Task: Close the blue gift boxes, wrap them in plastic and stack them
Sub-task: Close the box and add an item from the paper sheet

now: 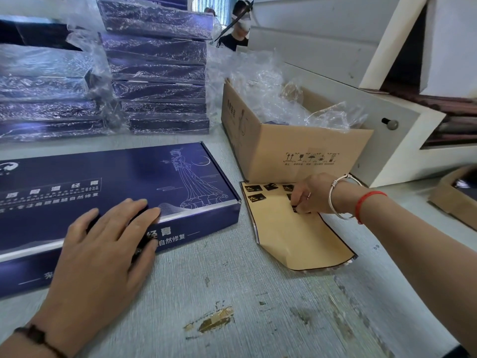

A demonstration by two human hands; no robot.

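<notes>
A flat blue gift box with a white figure drawing lies closed on the grey table, at the left. My left hand presses flat on its front edge, thumb against the front wall. My right hand reaches to a tan sticker sheet right of the box and pinches a small black sticker on it. A few more black stickers sit along the sheet's top. Two stacks of plastic-wrapped blue boxes stand behind.
An open cardboard carton stuffed with crumpled clear plastic stands behind the sticker sheet. A white machine housing runs along the right. Another carton corner shows at far right. A person stands beyond the stacks.
</notes>
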